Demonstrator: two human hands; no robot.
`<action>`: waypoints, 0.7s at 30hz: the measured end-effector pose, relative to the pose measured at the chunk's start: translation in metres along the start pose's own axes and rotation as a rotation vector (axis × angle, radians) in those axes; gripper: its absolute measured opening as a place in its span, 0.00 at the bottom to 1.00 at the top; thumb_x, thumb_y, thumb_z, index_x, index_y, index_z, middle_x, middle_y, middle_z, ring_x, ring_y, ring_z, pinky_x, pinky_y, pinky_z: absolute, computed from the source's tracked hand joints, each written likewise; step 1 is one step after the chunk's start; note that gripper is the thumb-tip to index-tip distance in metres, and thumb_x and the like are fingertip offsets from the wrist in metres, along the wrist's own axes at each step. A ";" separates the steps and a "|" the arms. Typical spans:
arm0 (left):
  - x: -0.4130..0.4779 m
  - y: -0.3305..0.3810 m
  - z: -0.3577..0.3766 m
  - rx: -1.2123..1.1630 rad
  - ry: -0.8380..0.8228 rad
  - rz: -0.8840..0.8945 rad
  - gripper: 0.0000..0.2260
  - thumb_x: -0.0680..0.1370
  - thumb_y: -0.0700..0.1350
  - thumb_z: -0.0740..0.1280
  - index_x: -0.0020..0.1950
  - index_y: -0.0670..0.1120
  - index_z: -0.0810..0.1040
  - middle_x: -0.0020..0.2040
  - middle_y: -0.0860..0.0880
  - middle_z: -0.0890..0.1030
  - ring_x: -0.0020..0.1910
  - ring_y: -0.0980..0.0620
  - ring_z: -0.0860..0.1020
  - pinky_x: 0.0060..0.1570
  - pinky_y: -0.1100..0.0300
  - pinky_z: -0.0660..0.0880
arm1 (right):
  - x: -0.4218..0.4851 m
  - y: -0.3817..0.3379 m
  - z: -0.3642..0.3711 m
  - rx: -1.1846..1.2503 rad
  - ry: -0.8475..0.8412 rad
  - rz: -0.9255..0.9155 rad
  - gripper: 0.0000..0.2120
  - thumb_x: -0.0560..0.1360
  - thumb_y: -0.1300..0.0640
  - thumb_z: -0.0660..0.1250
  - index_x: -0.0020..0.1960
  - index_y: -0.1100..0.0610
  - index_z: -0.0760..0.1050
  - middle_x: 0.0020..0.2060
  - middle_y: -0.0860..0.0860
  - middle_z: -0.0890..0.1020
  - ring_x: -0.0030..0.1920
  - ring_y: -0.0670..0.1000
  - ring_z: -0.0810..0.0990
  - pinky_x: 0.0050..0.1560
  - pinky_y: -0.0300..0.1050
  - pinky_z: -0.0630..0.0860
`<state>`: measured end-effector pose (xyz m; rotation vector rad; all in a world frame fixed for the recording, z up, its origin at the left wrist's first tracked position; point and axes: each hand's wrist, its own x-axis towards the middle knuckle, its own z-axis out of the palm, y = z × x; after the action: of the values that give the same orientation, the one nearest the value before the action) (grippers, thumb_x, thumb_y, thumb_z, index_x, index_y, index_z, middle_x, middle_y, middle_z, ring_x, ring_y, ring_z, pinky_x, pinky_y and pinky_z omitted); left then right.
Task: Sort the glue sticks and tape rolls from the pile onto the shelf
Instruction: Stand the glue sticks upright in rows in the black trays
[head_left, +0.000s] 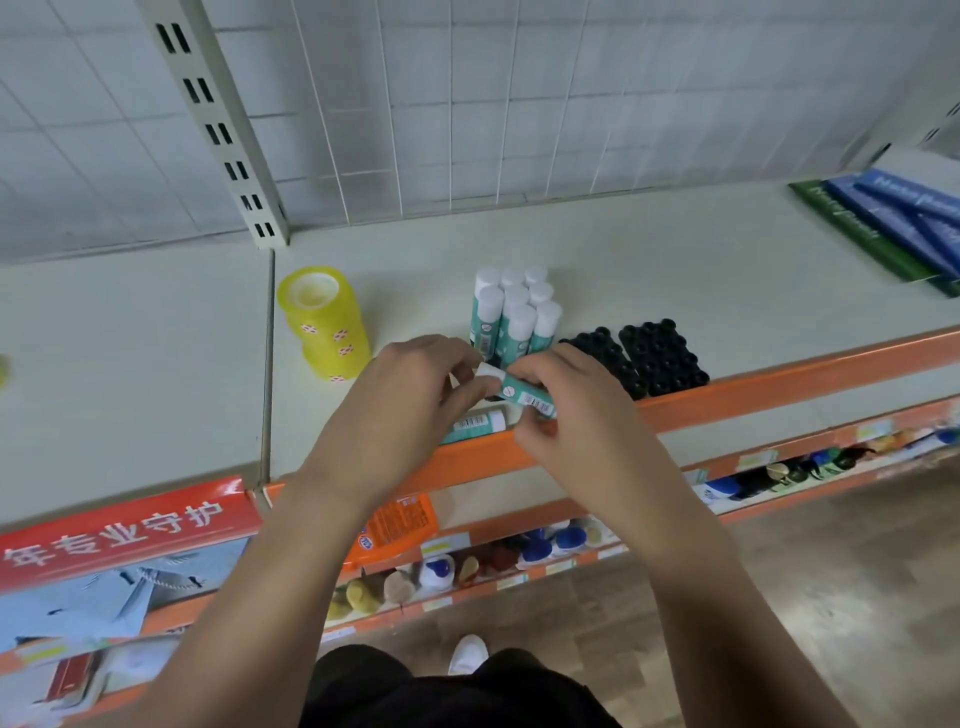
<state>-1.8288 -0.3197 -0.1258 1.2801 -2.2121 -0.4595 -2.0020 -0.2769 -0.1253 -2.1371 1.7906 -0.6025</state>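
**Head view. Step in hand.** The right hand (566, 410) pinches a glue stick (519, 392) by its teal body, barcode label uppermost. The left hand (410, 395) curls its fingers onto the white cap end of the same stick. The stick is tilted and off the shelf (675, 280), just in front of the standing group (514, 317) of glue sticks.

**Recommended handling.**
- Turn the stick cap-up before lowering it.
- Seat its base flat against the front row of the standing group.
- Let go with one hand at a time.
- The sticks in the group touch one another, so a sideways knock would likely topple several. Coming straight down from above seems safer.

**Further items.**
- A second stick (475, 425) lies on its side in front of the standing group, against the orange front edge and partly under the left hand. It appears to be not yet sorted.
- The tape rolls (324, 322), yellow and stacked upright, stand to the left of the group and well apart from it.
- Black blocks (639, 358) sit just to the group's right.

**Condition of the held stick.** It is a slim cylinder with a teal printed label, a white cap and a white barcode patch. It is judged light and rigid, and its narrow base would make it easy to tip.
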 end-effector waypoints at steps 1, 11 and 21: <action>0.001 0.001 -0.001 -0.006 0.023 0.008 0.10 0.75 0.52 0.70 0.48 0.46 0.81 0.40 0.52 0.80 0.37 0.55 0.76 0.41 0.59 0.72 | 0.001 0.000 0.000 0.001 -0.004 -0.005 0.16 0.76 0.61 0.64 0.63 0.55 0.75 0.53 0.48 0.75 0.54 0.48 0.72 0.53 0.40 0.71; 0.011 0.016 -0.029 -0.063 0.192 0.017 0.06 0.72 0.44 0.75 0.48 0.49 0.83 0.40 0.53 0.79 0.37 0.57 0.76 0.41 0.69 0.72 | 0.002 0.012 0.004 -0.086 -0.032 -0.018 0.17 0.81 0.53 0.55 0.62 0.57 0.78 0.56 0.49 0.75 0.58 0.51 0.70 0.58 0.41 0.69; 0.024 0.017 -0.010 0.021 0.201 0.039 0.07 0.72 0.40 0.74 0.49 0.45 0.80 0.43 0.49 0.79 0.40 0.53 0.77 0.44 0.54 0.76 | -0.002 0.005 0.014 -0.155 -0.003 0.020 0.16 0.79 0.57 0.60 0.64 0.56 0.78 0.59 0.48 0.74 0.60 0.49 0.70 0.56 0.40 0.73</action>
<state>-1.8437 -0.3325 -0.1018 1.2351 -2.0746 -0.2803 -1.9995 -0.2767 -0.1402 -2.2139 1.9113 -0.4689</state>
